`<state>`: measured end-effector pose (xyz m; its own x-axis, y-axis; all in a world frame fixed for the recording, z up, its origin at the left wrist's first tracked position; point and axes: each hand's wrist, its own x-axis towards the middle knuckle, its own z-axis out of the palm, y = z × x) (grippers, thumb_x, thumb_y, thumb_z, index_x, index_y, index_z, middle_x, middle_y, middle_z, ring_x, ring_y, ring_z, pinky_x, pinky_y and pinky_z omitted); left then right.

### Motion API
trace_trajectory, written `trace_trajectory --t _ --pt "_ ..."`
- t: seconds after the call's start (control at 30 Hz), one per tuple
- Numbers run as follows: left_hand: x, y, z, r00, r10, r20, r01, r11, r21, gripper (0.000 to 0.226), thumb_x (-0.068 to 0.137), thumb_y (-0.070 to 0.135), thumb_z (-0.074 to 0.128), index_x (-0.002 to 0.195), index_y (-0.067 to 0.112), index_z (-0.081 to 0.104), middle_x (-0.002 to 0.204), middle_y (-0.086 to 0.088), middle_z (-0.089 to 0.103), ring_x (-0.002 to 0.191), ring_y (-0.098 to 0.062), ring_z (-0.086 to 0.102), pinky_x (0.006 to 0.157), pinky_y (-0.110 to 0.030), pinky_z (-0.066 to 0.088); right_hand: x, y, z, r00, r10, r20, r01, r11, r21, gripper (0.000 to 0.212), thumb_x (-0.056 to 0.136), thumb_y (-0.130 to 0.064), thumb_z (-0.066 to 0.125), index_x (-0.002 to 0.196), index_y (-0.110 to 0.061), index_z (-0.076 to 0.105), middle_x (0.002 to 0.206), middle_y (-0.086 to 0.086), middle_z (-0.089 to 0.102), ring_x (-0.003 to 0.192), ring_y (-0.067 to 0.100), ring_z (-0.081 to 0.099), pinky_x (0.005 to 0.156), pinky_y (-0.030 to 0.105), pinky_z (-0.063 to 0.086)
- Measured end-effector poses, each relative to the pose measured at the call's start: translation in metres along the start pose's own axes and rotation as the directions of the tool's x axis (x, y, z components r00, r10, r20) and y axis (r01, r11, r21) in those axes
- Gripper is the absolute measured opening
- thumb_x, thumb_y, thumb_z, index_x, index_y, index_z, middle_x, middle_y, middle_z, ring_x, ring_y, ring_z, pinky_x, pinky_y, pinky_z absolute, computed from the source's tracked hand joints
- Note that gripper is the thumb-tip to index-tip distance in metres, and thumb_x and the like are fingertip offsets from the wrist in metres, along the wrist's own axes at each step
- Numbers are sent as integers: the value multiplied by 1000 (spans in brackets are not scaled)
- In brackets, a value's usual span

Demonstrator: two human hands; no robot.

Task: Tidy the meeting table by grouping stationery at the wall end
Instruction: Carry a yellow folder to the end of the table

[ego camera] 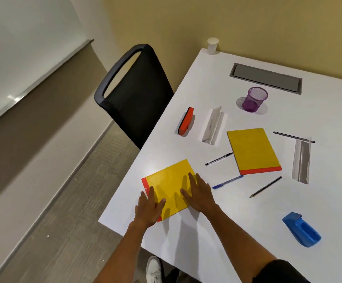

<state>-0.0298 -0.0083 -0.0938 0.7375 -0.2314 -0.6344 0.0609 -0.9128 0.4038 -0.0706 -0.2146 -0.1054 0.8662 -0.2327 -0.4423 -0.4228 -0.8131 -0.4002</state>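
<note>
head view: only cam, looks down on the white table (186, 237), wall end at 12 o'clock.
left hand (148, 207): fingers straight & spread, flat on the near notebook (171, 184), holds nothing, just presses.
right hand (199, 196): same, flat on its 3 o'clock edge.
near notebook: sits at the table's 7 o'clock corner, well apart from the wall end.
risk: imo glossy cover + smooth top, a push w/ flat palms could skid it off the edge, or into the blue pen (227, 182) at 3 o'clock.
materials: notebooks thin, yellow w/ red spine strip, 2nd notebook (254, 150) mid-table; purple cup (255, 99) is mesh, round; eraser (186, 121) blocky, red/black.
</note>
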Motion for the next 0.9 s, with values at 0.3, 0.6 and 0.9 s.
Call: trace_trajectory --t 0.3,0.6,0.9 --pt "-1 12 13 998 -45 -41 34 970 -240 86 92 47 55 154 14 5 156 -15 24 142 -35 30 113 -47 33 14 -4 4 994 87 -69 -74 982 171 73 94 -54 45 153 -17 21 155 15 29 139 35 32 112 45 31" --pt "-1 12 0 964 -267 7 126 431 -894 81 86 15 69 151 20 20 151 -14 38 133 -34 44 103 -44 39 34 2 -9 970 244 0 -225 894 388 65 95 -51 48 148 -17 31 145 18 41 131 39 42 108 47 34" --pt "-16 2 -9 967 -253 45 144 391 -909 34 87 -9 57 121 -5 60 119 -26 65 100 -37 64 87 -45 55 23 2 -16 965 257 59 -248 810 532 54 99 -39 46 143 -9 40 146 14 46 136 31 42 112 42 33"
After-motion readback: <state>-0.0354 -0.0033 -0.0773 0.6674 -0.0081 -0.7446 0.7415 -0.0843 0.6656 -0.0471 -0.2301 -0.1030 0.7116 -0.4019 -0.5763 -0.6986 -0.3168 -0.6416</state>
